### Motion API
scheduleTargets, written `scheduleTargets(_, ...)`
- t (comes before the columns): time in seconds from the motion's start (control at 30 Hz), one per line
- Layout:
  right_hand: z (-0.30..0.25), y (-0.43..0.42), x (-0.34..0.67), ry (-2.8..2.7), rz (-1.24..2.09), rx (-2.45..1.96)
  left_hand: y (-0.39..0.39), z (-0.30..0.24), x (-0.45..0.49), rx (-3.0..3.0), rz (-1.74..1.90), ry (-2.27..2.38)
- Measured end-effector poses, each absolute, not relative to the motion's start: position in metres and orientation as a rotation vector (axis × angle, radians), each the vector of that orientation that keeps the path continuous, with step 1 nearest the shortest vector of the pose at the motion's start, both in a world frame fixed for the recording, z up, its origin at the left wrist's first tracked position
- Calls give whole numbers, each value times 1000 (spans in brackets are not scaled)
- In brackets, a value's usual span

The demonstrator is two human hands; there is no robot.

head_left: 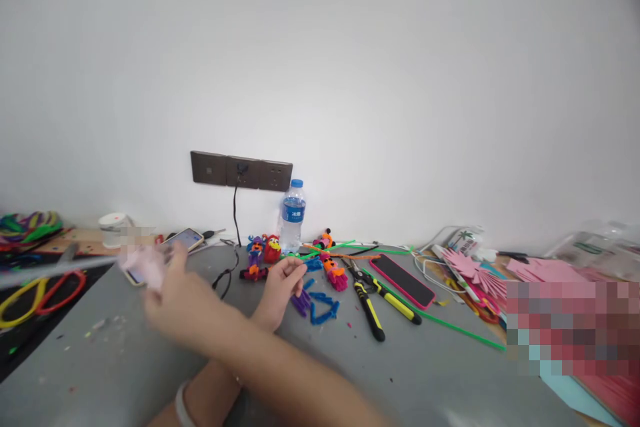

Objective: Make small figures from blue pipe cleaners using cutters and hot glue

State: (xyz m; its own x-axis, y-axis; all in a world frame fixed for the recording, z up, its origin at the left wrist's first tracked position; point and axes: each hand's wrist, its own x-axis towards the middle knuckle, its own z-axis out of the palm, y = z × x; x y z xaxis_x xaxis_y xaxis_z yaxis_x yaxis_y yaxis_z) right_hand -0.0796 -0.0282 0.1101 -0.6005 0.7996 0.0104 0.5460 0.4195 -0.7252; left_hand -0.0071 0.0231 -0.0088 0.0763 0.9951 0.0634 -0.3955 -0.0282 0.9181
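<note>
My right arm crosses over my left, and my right hand (187,303) is at the left of the grey table, smeared by motion. Its fingers close around a blurred, pale pinkish thing (150,268) whose kind I cannot tell. Under it lies a phone (186,239), partly hidden. My left hand (281,285), with a white band on the wrist, is pinched near the table's middle; what its fingertips hold, if anything, is too small to make out. Close to it are blue pipe-cleaner pieces (325,312), a purple piece (301,303) and a small purple-and-orange figure (256,257).
Yellow-and-black pliers (369,310), a pink-edged phone (403,280) and a long green pipe cleaner (460,328) lie right of centre. A water bottle (293,217) stands by the wall. Scissors (63,292) are at left, pink paper (545,270) at right.
</note>
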Motion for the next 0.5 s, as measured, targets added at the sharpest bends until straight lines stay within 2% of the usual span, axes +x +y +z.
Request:
scheduleTargets(0.07, 90, -39, -99, -2476, 866, -1194, 19, -3, -7, 935, 1336, 790)
scheduleTargets(0.27, 46, -50, -128, -2545, 824, -1313, 14, 9, -4, 829, 1329, 772)
scheduleTargets(0.43, 59, -82, -98, -2491, 579, -1300, 19, 10, -10, 800, 1381, 808)
scheduleTargets(0.5, 71, -96, -71, -2513, 602, -1068, 24, 8, -14, 799, 1429, 835)
